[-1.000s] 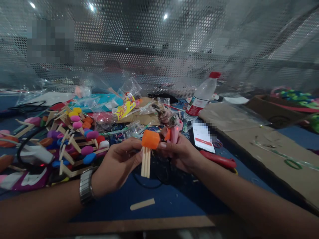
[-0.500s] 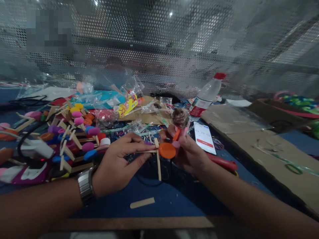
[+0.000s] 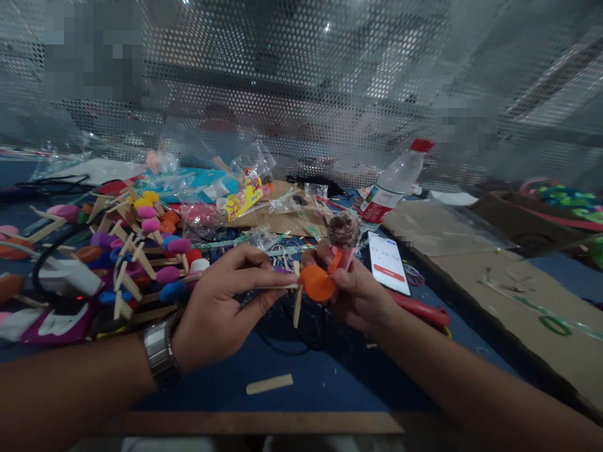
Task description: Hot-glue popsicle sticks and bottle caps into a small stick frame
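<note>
My left hand (image 3: pixel 219 307), with a metal watch on its wrist, pinches a flat wooden craft stick between thumb and fingers. This belongs to a small crossed-stick piece (image 3: pixel 297 307), a second stick standing across its end. An orange round cap (image 3: pixel 316 284) sits at the right of the crossing, touching it. My right hand (image 3: pixel 360 289) is closed around a pinkish object with an orange strip (image 3: pixel 336 259) and a brown, wrapped-looking lump (image 3: pixel 344 230) on top; its kind is unclear. The right fingers also lie close against the cap. A loose craft stick (image 3: pixel 269 383) rests on the blue table below.
At left lie several stick pieces with coloured caps (image 3: pixel 168 275) and a purple-and-white device (image 3: pixel 56 323). A water bottle (image 3: pixel 381 204), a phone (image 3: pixel 389 262) and a red-handled tool (image 3: pixel 421 309) are at right, beside cardboard (image 3: pixel 509 282). Plastic wrappers and a yellow packet (image 3: pixel 242 199) lie behind.
The cross stick has tilted and now looks shorter. The orange cap has turned slightly, and the right fingers are closer to it. Both hands keep their hold.
</note>
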The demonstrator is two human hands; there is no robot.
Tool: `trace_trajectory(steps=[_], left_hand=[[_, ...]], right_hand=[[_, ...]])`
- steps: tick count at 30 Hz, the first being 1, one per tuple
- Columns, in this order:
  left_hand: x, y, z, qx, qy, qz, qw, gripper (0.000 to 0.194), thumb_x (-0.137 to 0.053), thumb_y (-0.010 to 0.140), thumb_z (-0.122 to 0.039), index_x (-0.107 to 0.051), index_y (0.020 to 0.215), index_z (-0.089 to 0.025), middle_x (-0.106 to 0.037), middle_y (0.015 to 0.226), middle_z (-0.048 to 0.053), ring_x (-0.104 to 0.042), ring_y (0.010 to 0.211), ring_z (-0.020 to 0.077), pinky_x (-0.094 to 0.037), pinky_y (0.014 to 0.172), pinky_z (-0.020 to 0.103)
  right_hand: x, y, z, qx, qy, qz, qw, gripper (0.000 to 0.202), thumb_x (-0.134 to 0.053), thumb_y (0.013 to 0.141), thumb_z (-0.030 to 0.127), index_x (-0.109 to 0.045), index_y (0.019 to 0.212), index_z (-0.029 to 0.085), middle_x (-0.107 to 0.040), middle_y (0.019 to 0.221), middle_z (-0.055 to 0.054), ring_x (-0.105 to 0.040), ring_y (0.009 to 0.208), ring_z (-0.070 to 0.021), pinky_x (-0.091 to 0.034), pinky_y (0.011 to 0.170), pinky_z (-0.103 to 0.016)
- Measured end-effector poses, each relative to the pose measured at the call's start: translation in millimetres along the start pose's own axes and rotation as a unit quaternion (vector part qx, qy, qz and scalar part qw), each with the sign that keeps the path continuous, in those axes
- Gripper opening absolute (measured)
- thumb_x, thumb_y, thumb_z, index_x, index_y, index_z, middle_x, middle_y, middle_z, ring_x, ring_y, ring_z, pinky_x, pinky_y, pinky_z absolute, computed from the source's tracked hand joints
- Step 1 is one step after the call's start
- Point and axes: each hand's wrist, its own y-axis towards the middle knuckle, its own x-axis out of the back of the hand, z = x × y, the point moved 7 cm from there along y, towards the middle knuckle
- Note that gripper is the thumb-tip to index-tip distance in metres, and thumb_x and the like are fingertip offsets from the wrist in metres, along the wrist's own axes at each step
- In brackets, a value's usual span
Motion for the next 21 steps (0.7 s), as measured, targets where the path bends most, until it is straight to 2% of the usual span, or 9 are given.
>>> trace_trajectory(steps=[8, 15, 21], left_hand=[[0.2, 2.2, -2.3, -0.003, 0.004, 0.008, 1.0, 0.024, -0.073, 0.086, -0.011, -0.082, 0.1, -0.028, -0.076, 0.09, 0.004, -0.069, 0.078, 0.0155, -0.053, 0.072, 0.025], [-0.4, 2.5, -1.6, -0.006, 0.005, 0.005, 1.0, 0.025, -0.073, 0.085, -0.01, -0.083, 0.099, -0.029, -0.077, 0.088, 0.004, -0.069, 0.075, 0.0144, -0.054, 0.069, 0.024], [0.0, 1.1, -2.0, -0.026, 0.007, 0.005, 1.0, 0.028, -0.071, 0.086, -0.009, -0.082, 0.1, -0.031, -0.078, 0.091, 0.004, -0.072, 0.082, 0.0164, -0.057, 0.076, 0.026]], right_hand=[[0.4, 0.2, -2.9, 0.005, -0.009, 0.03, 0.999, 0.055, -0.094, 0.055, 0.042, -0.045, 0.073, 0.023, -0.053, 0.069, 0.008, -0.038, 0.043, -0.0039, -0.031, 0.041, -0.019], [2.1, -0.6, -5.2, -0.011, -0.014, 0.011, 1.0, 0.059, -0.095, 0.052, 0.044, -0.045, 0.073, 0.023, -0.054, 0.069, 0.008, -0.04, 0.044, -0.0048, -0.031, 0.04, -0.019], [-1.7, -1.3, -3.1, -0.012, -0.028, 0.02, 0.999, 0.059, -0.095, 0.051, 0.046, -0.046, 0.073, 0.022, -0.057, 0.07, 0.007, -0.039, 0.042, -0.0029, -0.027, 0.04, -0.018]])
